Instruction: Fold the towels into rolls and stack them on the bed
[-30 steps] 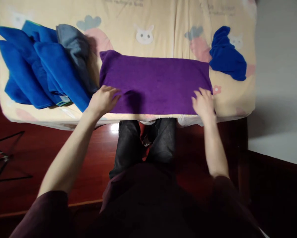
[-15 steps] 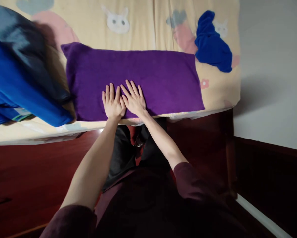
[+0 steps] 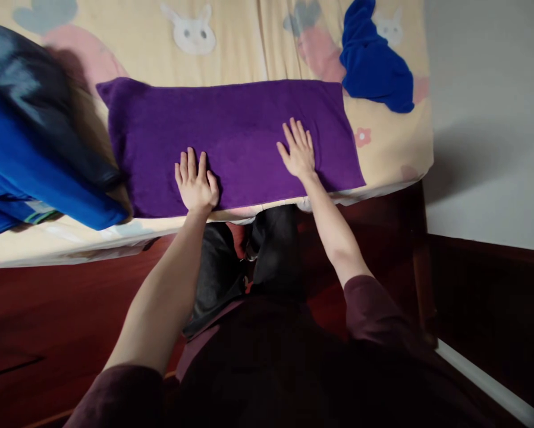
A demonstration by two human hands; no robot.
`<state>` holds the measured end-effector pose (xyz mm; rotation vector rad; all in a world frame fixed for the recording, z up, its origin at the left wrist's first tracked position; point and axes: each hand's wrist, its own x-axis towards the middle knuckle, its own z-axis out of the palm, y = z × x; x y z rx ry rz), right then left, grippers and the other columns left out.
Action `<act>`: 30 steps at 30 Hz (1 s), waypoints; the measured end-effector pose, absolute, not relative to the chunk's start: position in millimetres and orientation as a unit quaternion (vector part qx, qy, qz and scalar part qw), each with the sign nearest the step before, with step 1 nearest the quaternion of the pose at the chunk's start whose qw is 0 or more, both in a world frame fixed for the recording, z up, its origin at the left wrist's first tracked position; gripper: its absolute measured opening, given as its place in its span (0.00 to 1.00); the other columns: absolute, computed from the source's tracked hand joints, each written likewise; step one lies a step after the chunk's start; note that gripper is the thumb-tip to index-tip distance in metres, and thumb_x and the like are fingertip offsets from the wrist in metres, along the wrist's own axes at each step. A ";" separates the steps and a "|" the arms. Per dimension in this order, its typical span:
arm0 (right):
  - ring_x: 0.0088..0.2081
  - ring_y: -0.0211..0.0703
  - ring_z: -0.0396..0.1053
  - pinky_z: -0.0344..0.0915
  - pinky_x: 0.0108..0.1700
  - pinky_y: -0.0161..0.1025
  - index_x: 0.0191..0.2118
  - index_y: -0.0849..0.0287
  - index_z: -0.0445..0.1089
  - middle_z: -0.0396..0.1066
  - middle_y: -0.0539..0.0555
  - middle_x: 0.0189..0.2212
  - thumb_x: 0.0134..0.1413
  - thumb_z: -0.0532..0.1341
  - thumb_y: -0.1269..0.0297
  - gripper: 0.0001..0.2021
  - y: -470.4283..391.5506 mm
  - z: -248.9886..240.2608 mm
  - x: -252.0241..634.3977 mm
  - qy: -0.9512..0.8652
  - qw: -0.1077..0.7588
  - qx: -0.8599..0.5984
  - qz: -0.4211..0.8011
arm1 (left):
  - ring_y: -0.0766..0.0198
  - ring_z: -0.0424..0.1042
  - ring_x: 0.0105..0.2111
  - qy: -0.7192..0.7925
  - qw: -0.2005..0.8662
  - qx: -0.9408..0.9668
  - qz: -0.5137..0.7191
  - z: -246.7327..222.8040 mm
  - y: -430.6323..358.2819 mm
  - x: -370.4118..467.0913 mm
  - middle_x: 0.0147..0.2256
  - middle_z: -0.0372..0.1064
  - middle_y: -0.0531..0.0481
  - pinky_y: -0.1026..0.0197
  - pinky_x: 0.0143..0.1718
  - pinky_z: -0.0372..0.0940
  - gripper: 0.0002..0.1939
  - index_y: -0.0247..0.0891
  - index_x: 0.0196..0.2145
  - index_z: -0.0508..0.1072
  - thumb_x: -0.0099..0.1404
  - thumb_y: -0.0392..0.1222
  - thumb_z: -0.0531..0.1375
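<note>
A purple towel [image 3: 244,131] lies spread along the front edge of the bed, its far left corner poking out. My left hand [image 3: 196,185] rests flat on its near edge, left of the middle, fingers stretched out. Farther right, my right hand [image 3: 299,151] lies palm down on the same towel with its fingers spread. Neither hand grips anything. Slight creases show in the cloth beside the right hand.
A cream sheet [image 3: 235,38] with rabbit and carrot prints covers the bed. Crumpled blue cloth [image 3: 376,65] lies at the far right. Blue clothing [image 3: 39,160] and a dark grey garment [image 3: 30,77] are heaped at the left. A pale wall [image 3: 490,119] rises on the right.
My right hand has slid right across the towel, away from my left hand, which stays near its place. The view has shifted slightly.
</note>
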<state>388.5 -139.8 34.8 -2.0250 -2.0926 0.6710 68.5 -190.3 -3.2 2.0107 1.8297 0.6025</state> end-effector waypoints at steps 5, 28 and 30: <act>0.82 0.57 0.31 0.33 0.79 0.72 0.82 0.55 0.42 0.43 0.54 0.81 0.76 0.45 0.45 0.37 -131.4 23.3 462.4 -0.646 0.058 -0.743 0.165 | 0.42 0.42 0.79 0.651 0.183 0.708 0.202 -1.0 -190.2 69.0 0.78 0.46 0.40 0.29 0.78 0.35 0.33 0.39 0.76 0.60 0.77 0.46 0.52; 0.80 0.54 0.45 0.52 0.72 0.61 0.80 0.61 0.54 0.48 0.67 0.78 0.72 0.48 0.65 0.33 -108.1 -28.6 510.0 -0.567 0.032 -0.823 -0.024 | 0.49 0.49 0.78 0.746 0.137 0.633 0.151 0.7 -210.7 -59.5 0.77 0.51 0.37 0.36 0.77 0.48 0.33 0.37 0.76 0.58 0.80 0.52 0.45; 0.79 0.55 0.47 0.54 0.71 0.61 0.79 0.61 0.55 0.49 0.67 0.78 0.72 0.47 0.65 0.33 -107.3 -32.5 512.1 -0.573 0.030 -0.819 -0.036 | 0.49 0.55 0.75 0.748 0.158 0.627 0.147 -0.9 -217.1 -86.6 0.75 0.55 0.35 0.38 0.76 0.51 0.33 0.35 0.75 0.58 0.80 0.52 0.45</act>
